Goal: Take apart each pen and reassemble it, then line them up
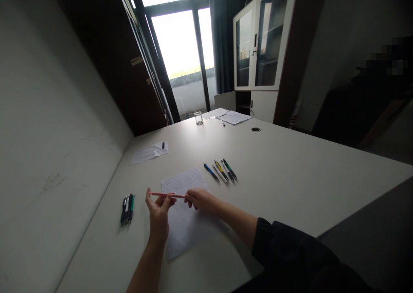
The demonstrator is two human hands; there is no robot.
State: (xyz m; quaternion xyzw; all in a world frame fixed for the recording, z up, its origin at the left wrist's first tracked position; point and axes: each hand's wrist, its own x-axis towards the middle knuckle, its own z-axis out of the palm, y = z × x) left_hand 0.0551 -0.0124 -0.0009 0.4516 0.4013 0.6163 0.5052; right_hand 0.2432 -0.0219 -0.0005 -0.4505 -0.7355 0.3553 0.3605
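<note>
A slim pink pen (pixel 178 196) lies level between my two hands, above a sheet of lined paper (pixel 185 232). My left hand (pixel 158 211) grips it near the middle with thumb and fingers, and its index fingertip presses against the pen's left end. Closed round the right end is my right hand (pixel 200 199), whose fingers hide that tip. Handwriting covers the upper part of the sheet. Several pens (pixel 224 171), among them blue, yellow and green ones, lie just beyond my right hand. Left of my left hand is another group of pens (pixel 127 209), dark, white and green.
A paper slip with a dark strip (pixel 149 153) lies at the left near the wall. At the far end stand a glass beaker (pixel 198 118), papers (pixel 235 117) and a single pen (pixel 222 123). A round cable hole (pixel 256 129) opens in the white table (pixel 290 172).
</note>
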